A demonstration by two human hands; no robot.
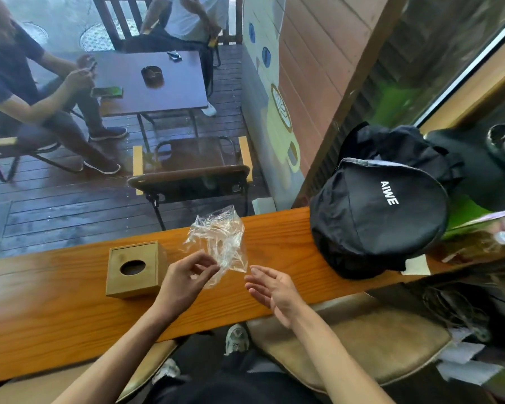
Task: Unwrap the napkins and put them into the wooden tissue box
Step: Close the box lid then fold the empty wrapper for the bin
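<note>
Left hand (187, 272) pinches the empty clear wrapper (219, 243) above mid-bench (56, 316); right hand (271, 287) is spread. No napkins are visible; the loose wrapper could blow off. Wooden tissue box (134, 269) sits left.

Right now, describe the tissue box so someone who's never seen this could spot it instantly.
Find the long orange wooden counter running across the middle of the view. On its left part, just left of the left hand pinching crumpled clear wrap, sits the box. It is a small tan wooden cube with an oval hole on top, unlike the black bag at right.
</note>
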